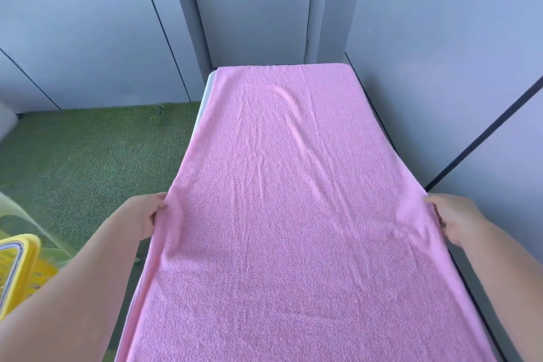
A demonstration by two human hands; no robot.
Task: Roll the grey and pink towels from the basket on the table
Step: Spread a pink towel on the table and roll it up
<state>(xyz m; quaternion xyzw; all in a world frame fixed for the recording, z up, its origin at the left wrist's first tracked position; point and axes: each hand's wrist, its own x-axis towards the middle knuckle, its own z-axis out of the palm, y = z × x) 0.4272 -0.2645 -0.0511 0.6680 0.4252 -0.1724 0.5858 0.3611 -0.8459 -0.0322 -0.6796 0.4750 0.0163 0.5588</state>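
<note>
A pink towel (282, 200) lies spread flat along the narrow white table (205, 97), covering nearly all of its top, with a few long creases near the middle. My left hand (147, 216) grips the towel's left edge, fingers curled under the cloth. My right hand (454, 219) grips the right edge at the same height. A yellow basket (17, 267) shows at the lower left edge of the view; its inside is mostly out of frame. No grey towel is in view.
Grey wall panels (440, 53) stand close along the table's right side and behind its far end. Green artificial grass (88, 156) covers the floor to the left. A pale green object (17, 214) sits beside the basket.
</note>
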